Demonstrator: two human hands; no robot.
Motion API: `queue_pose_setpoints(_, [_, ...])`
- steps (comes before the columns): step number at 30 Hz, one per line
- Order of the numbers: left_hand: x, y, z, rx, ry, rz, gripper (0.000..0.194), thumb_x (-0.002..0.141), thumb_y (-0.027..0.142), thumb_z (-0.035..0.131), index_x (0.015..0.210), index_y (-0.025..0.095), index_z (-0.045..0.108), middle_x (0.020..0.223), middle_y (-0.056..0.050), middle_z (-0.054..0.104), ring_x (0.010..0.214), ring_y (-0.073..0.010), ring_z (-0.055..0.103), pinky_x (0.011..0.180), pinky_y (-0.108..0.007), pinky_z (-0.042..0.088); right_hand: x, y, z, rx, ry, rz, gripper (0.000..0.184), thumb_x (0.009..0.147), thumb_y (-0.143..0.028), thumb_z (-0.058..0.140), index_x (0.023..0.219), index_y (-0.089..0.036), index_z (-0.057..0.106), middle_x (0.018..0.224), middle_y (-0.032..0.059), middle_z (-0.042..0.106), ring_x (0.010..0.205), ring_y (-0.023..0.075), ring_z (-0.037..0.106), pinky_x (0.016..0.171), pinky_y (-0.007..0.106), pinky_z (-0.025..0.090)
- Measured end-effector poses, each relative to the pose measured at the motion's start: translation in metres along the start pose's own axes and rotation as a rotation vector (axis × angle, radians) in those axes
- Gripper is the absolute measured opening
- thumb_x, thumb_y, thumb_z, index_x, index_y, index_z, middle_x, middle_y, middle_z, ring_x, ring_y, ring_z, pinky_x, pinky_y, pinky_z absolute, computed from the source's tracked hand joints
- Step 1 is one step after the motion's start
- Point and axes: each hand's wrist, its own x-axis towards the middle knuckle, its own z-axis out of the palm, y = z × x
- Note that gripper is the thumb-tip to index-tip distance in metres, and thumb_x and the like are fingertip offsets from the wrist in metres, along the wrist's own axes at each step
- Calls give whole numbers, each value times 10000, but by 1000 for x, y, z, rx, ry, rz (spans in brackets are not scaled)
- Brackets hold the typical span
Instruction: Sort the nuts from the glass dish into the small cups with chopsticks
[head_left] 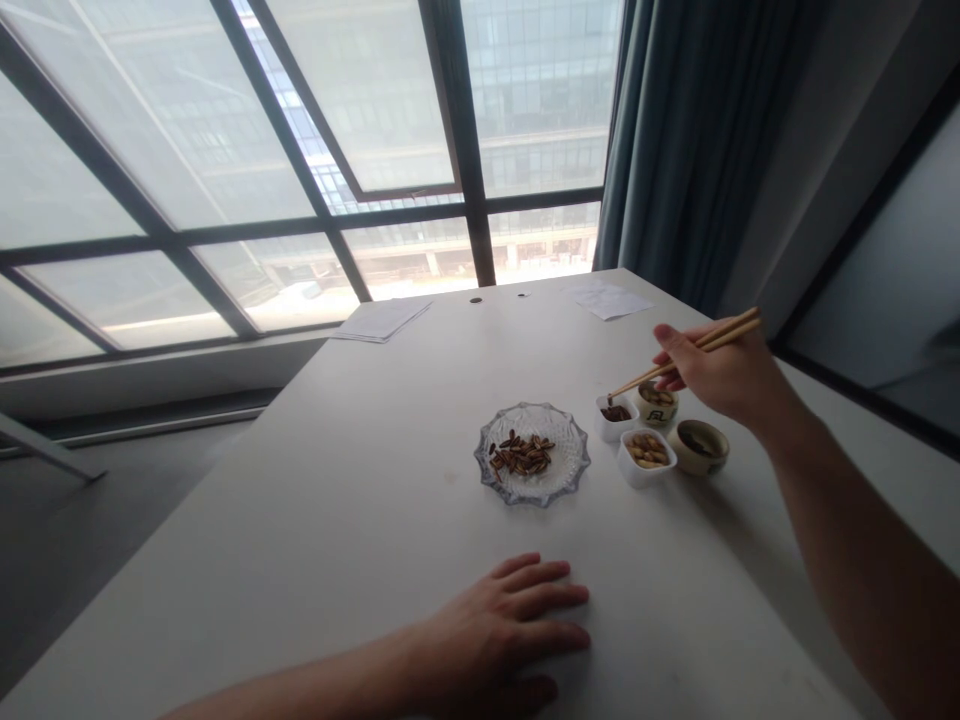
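Observation:
My right hand (724,375) is closed around a pair of wooden chopsticks (675,357). Their tips are at a small white square cup (609,428) of dark seeds, with a small dark piece showing at the tips. My left hand (517,620) lies flat on the table, fingers spread, with nothing in it. Ahead of it stands a clear scalloped glass plate (532,494) with a pile of brown striped seeds (525,453). A second white cup (646,478) holds tan nuts or seeds (647,449).
Two cream round bowls stand by the cups: one bowl (661,414) with a dark mark and brownish pieces, the other bowl (701,462) with dark contents. Papers (382,322) lie at the far left of the white table (337,480), more sheets (611,300) at the far right. Windows and a curtain (690,150) stand behind.

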Motion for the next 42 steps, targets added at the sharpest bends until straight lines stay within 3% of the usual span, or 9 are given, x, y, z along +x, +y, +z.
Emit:
queue_pose_setpoints(5, [0,1,-2,-12,0,-10,514,1034,391,631,1532,301,539,1683,-51,470,1595,-326,380,1339,-520,248,7,10,0,-91,-88,33,432,898,-576,809,689,-201,763,634,100,767,534,278,774,461,320,648])
queue_pose_setpoints(11, [0,2,-2,-6,1,-11,505,1034,398,630,1522,304,543,1682,-40,473,1596,-312,380,1342,-508,247,-1,0,0,62,-64,23,499,869,-680,796,766,-191,784,677,87,779,566,237,781,469,277,650])
queue_pose_setpoints(18, [1,3,-3,8,-8,-15,506,1039,411,623,1527,313,529,1687,-31,466,1601,-306,370,1339,-511,254,-23,-10,28,109,-464,-44,541,891,-702,759,838,-166,815,695,94,795,614,232,789,550,271,638])
queue_pose_setpoints(22, [1,2,-3,12,-15,-12,508,1047,420,607,1536,313,520,1693,-27,457,1605,-303,362,1340,-515,250,-30,-9,43,1,-576,-134,482,957,-616,721,779,-173,792,680,74,788,635,229,782,538,253,566])
queue_pose_setpoints(28, [1,1,-1,21,-11,-9,505,1049,421,604,1533,304,526,1698,-23,448,1608,-308,354,1341,-520,249,-32,-1,56,-39,-640,-140,450,996,-528,672,708,-190,740,658,50,772,635,216,770,532,243,507])
queue_pose_setpoints(42, [0,2,-2,17,-7,-11,504,1045,422,610,1530,308,528,1689,-31,463,1605,-303,360,1340,-511,249,-28,13,66,30,-617,-81,454,963,-611,682,797,-196,764,657,63,777,644,260,792,511,269,543])
